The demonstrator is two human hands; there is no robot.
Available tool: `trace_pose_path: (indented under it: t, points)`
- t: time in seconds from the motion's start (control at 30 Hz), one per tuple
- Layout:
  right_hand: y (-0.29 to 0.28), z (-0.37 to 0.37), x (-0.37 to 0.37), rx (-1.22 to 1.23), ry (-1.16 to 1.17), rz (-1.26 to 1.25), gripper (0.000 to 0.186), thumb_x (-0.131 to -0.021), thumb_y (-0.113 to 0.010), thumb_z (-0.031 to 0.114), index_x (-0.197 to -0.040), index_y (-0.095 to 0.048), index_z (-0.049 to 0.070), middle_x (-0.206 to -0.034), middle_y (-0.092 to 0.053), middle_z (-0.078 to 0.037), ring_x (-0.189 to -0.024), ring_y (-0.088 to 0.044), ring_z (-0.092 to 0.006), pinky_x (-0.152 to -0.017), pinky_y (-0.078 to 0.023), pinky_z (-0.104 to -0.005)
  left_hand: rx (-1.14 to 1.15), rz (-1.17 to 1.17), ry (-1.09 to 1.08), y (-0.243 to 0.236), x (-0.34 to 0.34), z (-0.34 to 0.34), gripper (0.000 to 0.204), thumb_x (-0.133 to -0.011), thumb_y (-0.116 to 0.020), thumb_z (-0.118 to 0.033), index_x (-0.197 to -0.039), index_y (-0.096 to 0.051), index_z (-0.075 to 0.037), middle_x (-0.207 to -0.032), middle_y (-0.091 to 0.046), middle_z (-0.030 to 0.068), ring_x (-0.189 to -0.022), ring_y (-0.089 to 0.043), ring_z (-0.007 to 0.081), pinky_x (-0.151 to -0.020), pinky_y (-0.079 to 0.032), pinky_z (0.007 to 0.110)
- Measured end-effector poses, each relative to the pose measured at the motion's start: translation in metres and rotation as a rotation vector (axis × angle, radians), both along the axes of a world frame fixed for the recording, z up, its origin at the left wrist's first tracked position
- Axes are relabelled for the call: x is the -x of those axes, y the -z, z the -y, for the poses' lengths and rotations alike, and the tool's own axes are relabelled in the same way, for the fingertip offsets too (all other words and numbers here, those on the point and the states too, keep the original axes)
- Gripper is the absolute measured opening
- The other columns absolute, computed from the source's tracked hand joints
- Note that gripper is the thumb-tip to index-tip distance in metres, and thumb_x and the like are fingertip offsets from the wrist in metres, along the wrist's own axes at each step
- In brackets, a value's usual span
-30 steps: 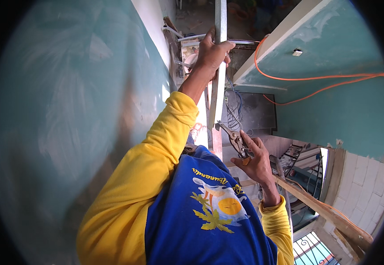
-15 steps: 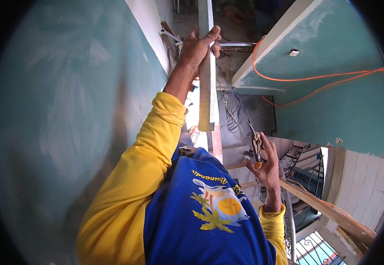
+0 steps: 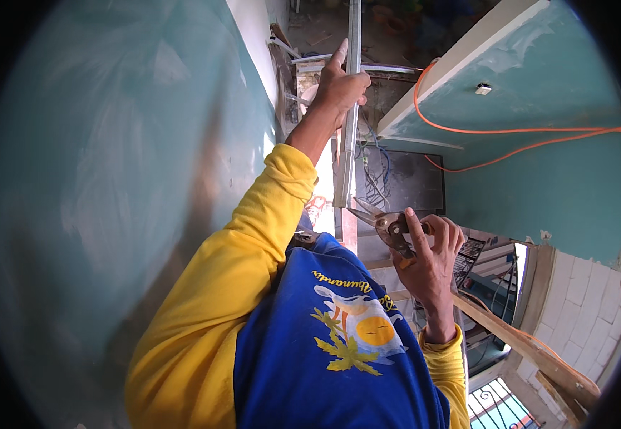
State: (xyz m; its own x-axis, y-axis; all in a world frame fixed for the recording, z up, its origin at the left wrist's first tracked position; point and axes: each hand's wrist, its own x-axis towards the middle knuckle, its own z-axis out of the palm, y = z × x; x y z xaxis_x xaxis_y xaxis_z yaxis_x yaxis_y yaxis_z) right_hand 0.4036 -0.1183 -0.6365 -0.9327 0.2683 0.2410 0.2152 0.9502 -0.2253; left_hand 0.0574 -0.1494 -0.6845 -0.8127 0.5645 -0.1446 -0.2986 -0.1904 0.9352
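My left hand (image 3: 340, 89) is wrapped around a long, thin grey metal channel (image 3: 347, 161), with the index finger stretched along it. The channel runs away from me, its near end hanging in front of my body. In my right hand (image 3: 435, 257) is a pair of tin snips (image 3: 387, 227) with dark and orange handles. The blades are parted and point left, close to the near end of the channel. Whether the blades touch the metal I cannot tell.
A teal wall (image 3: 110, 179) stands close on my left. Another teal surface (image 3: 539, 93) on the right carries an orange cable (image 3: 496, 131). Loose cords (image 3: 376, 182) lie on a dark floor panel. A wooden plank (image 3: 532, 350) slants at the lower right.
The tin snips have turned from upright to pointing left and moved up to the channel's near end, with their blades apart. The channel has rotated in my left hand and shifted slightly right.
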Motion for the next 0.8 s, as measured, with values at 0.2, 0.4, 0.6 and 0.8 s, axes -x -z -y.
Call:
trace_pose_path:
  t: [0.2,0.4,0.6,0.8]
  points:
    - [-0.002,0.002,-0.001,-0.086,0.035,0.008,0.098,-0.061,-0.084,0.009,-0.152,-0.055,0.031,-0.123,-0.051,-0.01,-0.121,-0.049,-0.0332,-0.108,-0.031,-0.0569,0.092,-0.081,-0.065,-0.014,-0.004,-0.003,0.096,-0.081,-0.061,0.008,-0.168,-0.024,-0.008,-0.094,-0.064,0.008,-0.06,-0.052,0.0113,-0.049,-0.048,0.029]
    - [-0.004,0.005,0.004,-0.134,0.089,0.015,0.1,-0.059,-0.083,0.006,-0.151,-0.055,0.032,-0.122,-0.051,-0.009,-0.121,-0.048,-0.0326,-0.108,-0.03,-0.0565,0.223,-0.291,-0.149,0.007,0.007,-0.014,0.094,-0.078,-0.061,0.007,-0.166,-0.029,-0.004,-0.115,-0.062,0.0158,-0.088,-0.056,0.0188,-0.074,-0.048,0.03]
    - [-0.008,-0.001,0.0,-0.174,0.064,0.007,0.097,-0.06,-0.079,0.005,-0.15,-0.057,0.031,-0.121,-0.051,-0.009,-0.12,-0.048,-0.0315,-0.107,-0.03,-0.0553,0.27,-0.305,-0.147,0.011,0.011,-0.015,0.091,-0.077,-0.063,0.006,-0.163,-0.032,0.0,-0.15,-0.055,0.0289,-0.136,-0.06,0.0332,-0.112,-0.046,0.034]
    - [-0.006,-0.001,-0.003,-0.188,0.068,0.042,0.096,-0.06,-0.078,0.004,-0.15,-0.058,0.031,-0.121,-0.05,-0.008,-0.12,-0.048,-0.0311,-0.106,-0.031,-0.0543,0.276,-0.274,-0.144,0.008,0.007,-0.018,0.09,-0.078,-0.061,0.006,-0.163,-0.032,0.001,-0.15,-0.055,0.0293,-0.138,-0.058,0.0345,-0.115,-0.044,0.035]
